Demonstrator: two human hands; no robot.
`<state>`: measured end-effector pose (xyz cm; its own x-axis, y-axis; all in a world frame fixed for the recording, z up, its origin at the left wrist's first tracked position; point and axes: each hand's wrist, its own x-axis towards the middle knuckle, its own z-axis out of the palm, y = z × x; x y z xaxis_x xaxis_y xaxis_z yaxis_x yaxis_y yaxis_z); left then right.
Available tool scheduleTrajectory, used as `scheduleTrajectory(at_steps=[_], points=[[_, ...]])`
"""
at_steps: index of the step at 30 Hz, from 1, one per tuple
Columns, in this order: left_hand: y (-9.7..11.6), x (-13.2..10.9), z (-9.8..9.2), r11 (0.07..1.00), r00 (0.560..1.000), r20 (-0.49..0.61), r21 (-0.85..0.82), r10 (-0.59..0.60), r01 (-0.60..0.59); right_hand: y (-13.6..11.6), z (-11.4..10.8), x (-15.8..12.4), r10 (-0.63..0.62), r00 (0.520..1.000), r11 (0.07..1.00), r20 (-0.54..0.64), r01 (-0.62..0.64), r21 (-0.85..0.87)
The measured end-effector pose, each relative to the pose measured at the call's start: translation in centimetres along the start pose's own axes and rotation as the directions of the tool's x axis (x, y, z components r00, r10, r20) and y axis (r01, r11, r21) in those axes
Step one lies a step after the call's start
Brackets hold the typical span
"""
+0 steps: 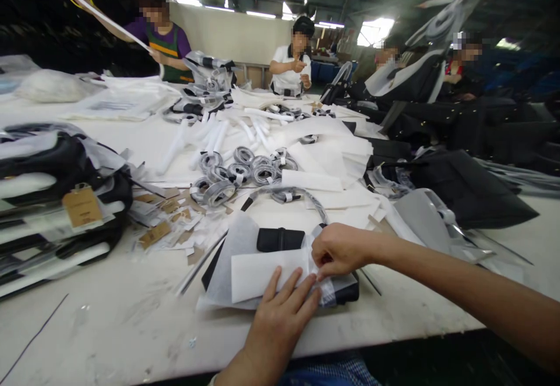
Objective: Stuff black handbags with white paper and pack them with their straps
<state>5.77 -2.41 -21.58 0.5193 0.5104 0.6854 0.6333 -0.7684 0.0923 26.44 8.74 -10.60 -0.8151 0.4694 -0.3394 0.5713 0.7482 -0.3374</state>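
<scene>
In front of me lies a black handbag (280, 239) with a wrapped handle arching at its far side. Translucent tissue paper (236, 240) covers much of it, and a white foam sheet (249, 278) rests on top. My left hand (282, 316) lies on the foam with its fingers stretched out, pressing it flat. At the foam's right end, my right hand (343, 249) is closed, fingers curled at a clear plastic strip or wrap (327, 295). Exactly what its fingertips pinch is hidden.
Coiled wrapped straps (265, 171) lie beyond the bag. Brown and white tags (155, 234) are scattered to the left, beside stacked black bags (56, 199). White sheets (324, 150) and more black bags (468, 190) are at the right. Several people work across the table.
</scene>
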Motion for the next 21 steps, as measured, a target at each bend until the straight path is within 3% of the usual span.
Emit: scheduleTrajectory(at_steps=[6, 11, 16, 21], points=[[0.0, -0.5, 0.0, 1.0, 0.999, 0.05, 0.024, 0.011, -0.013, 0.5, -0.6, 2.2, 0.063, 0.99, 0.979, 0.126, -0.037, -0.202], [-0.1, -1.1, 0.1, 0.999, 0.991, 0.125, 0.011, 0.039, -0.041, 0.6, -1.0, 2.9, 0.079, 0.98, 0.974, 0.182, -0.037, -0.221], [0.0, -0.8, 0.1, 1.0, 0.997, 0.074, -0.015, -0.008, 0.009, 0.1, -1.1, 3.1, 0.138, 0.973, 0.951, 0.186, -0.078, -0.3], [-0.2, -0.3, 0.0, 0.998, 0.998, 0.037, 0.022, 0.058, -0.059, -0.5, -1.4, 4.0, 0.179, 0.96, 0.925, 0.216, -0.09, -0.369]])
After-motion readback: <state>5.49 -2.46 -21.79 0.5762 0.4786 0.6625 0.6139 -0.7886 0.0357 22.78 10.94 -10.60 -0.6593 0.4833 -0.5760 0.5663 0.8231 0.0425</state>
